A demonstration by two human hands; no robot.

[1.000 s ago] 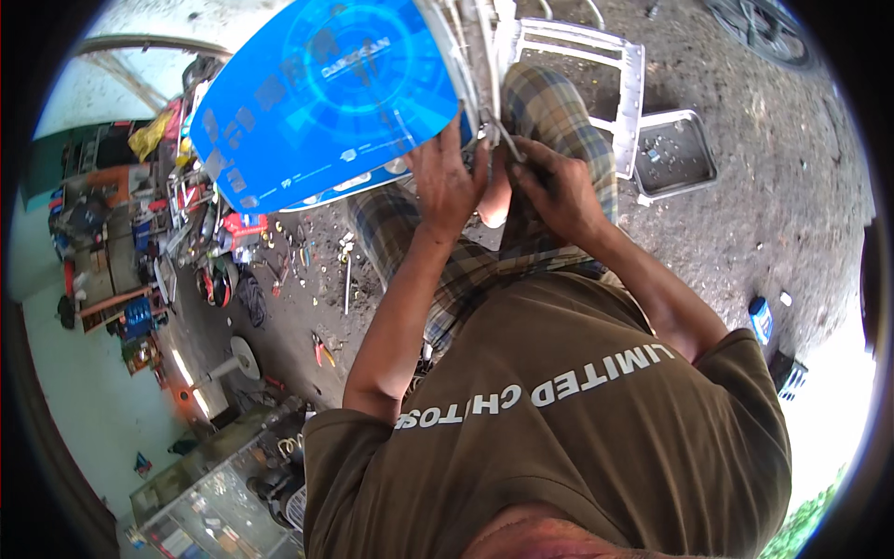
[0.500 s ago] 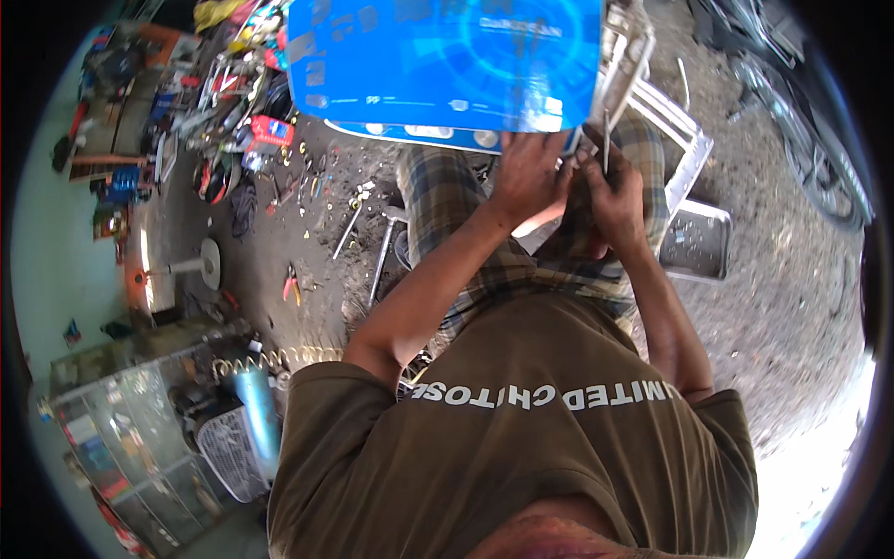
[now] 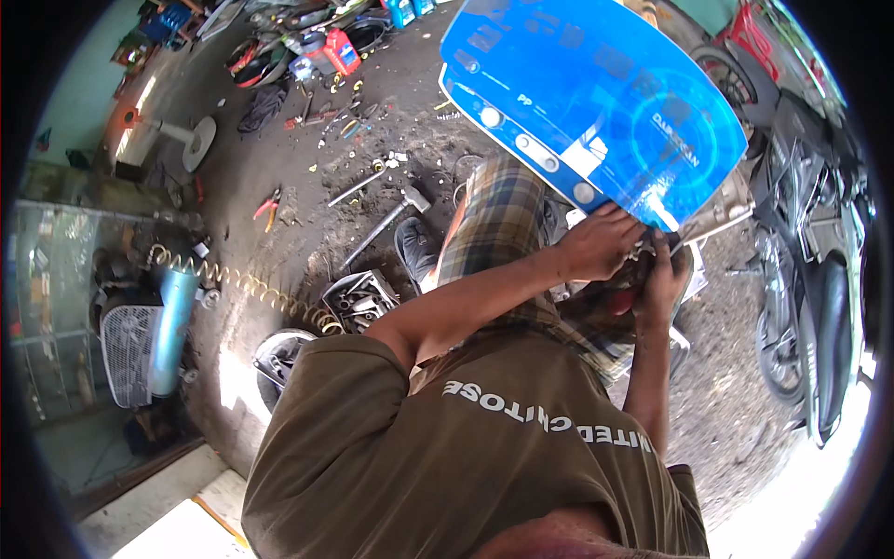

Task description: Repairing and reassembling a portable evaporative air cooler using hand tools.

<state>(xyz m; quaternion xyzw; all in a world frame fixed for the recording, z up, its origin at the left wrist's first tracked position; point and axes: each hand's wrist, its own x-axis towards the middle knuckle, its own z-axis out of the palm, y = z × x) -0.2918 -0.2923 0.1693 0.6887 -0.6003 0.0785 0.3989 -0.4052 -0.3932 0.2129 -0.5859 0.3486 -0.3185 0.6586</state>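
Over my knees stands a glossy blue panel with rounded corners and pale round and oval shapes along its near edge. My left hand is at the panel's lower edge, its fingers bent and closed near small metal parts. Beside it, my right hand is closed, the thumb pointing up against the panel's corner. A red rounded piece shows between the right wrist and my lap; whether the hand grips it cannot be seen. What both sets of fingertips hold is hidden. A pale frame sticks out under the panel.
On the dirt floor to the left lie a hammer, a long metal tool, pliers and a tool tray. A coiled hose runs from a blue tank. A fan stands farther left; a motorbike is at right.
The view has swung, so the panel now appears tilted and farther right. Both hands stay together at its lower edge. The thin metal rod at my right hand is no longer distinguishable.
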